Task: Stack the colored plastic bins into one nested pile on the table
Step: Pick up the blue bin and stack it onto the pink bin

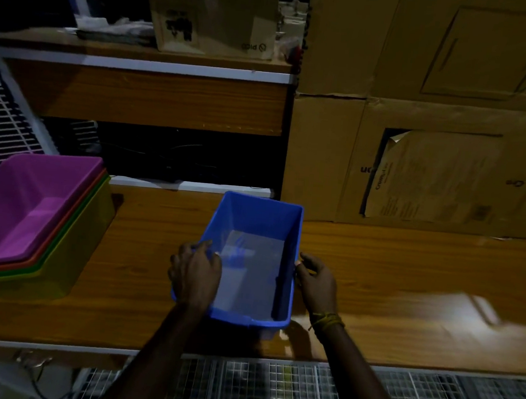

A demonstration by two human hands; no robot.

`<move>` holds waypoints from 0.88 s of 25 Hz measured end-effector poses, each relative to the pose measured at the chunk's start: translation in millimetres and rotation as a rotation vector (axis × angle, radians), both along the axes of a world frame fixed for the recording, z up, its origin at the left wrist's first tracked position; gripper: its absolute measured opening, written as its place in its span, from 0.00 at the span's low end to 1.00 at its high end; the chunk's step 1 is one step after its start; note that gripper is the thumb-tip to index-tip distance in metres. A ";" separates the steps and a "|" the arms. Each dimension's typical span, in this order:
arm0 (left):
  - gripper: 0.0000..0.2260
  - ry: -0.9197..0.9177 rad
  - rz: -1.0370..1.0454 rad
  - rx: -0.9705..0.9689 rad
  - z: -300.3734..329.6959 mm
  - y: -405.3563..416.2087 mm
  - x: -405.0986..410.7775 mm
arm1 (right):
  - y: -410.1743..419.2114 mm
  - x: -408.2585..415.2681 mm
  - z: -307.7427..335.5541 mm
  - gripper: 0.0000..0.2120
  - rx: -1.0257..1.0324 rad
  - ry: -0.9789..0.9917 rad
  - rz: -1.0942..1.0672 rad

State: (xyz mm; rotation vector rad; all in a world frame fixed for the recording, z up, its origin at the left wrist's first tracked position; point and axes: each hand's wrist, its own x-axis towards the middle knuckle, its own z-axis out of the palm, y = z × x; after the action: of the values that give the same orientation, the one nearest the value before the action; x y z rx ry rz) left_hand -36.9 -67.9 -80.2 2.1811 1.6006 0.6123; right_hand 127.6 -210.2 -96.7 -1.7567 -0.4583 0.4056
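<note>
A blue plastic bin (259,227) sits upright at the middle of the wooden table (407,275), its open top facing me. My left hand (196,270) grips its left rim, fingers curled over the edge. On the opposite side my right hand (316,282) holds the right rim, with the thumb on top of it. At the table's left end stands a nested pile (30,226): a purple bin (29,204) on top, orange and green rims showing under it, and a yellow bin at the bottom.
Large cardboard boxes (434,150) wall off the back right of the table. A wooden desk (143,93) with a smaller carton stands behind. White wire racks (302,390) lie below the table's front edge. Bare tabletop stretches to the right of the blue bin.
</note>
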 end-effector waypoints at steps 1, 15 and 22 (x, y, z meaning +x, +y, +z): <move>0.18 -0.010 0.012 -0.007 -0.3 1.3 -0.8 | -2.2 -2.3 -4.7 0.15 0.006 0.001 -0.002; 0.10 -0.676 -0.110 -0.372 60.8 62.9 -40.6 | 36.4 -17.0 62.3 0.17 0.131 0.004 -0.179; 0.10 -0.713 -0.220 -0.427 82.0 95.7 -97.6 | 62.7 -71.5 71.9 0.17 0.103 0.002 -0.093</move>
State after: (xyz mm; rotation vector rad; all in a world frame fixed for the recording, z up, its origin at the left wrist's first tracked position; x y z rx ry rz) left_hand -134.6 27.8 1.8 1.5427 0.9841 0.7769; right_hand 56.1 -147.5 -24.8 -1.6703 -0.3883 0.3123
